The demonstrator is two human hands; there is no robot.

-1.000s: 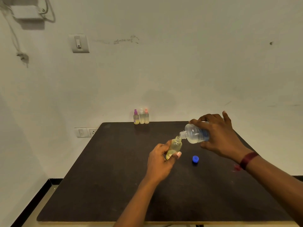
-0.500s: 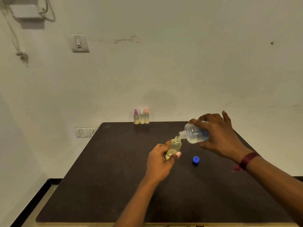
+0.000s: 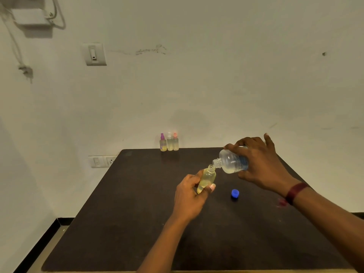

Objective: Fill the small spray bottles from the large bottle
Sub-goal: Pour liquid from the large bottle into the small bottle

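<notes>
Both hands and bottles hold the pose of a second ago, above the table (image 3: 128,223).
The left hand (image 3: 189,196) grips the tilted, open small bottle (image 3: 206,178); the tipped large bottle (image 3: 230,161), its mouth just beside that neck, is clasped by the right hand (image 3: 260,164); the cap (image 3: 235,193) lies unmoved.

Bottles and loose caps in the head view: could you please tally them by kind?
Capped small spray bottles: 3
Open small bottle, in the left hand: 1
Large bottle, in the right hand: 1
Loose blue cap: 1
Total: 6
</notes>
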